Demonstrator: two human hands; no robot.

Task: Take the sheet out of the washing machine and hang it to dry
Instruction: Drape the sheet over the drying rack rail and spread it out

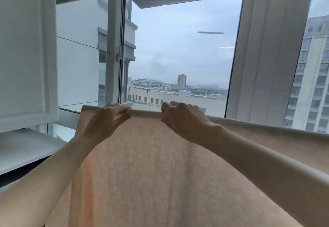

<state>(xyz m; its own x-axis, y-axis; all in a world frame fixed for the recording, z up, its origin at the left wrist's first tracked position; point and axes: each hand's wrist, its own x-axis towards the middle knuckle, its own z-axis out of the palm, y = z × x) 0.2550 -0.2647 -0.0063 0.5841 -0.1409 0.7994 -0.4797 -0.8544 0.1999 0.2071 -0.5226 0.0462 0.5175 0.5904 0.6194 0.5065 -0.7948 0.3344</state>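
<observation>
The sheet [151, 169] is pale peach with a faint printed pattern. It hangs in front of the window [183, 48], its top edge folded into a rounded band. Left hand [108, 118]: arm raised, fingers curled over that band, grip pinching it. Right hand [183, 118]: just beside it, same pinching grip.

head view, facing window [178, 48], close
</observation>
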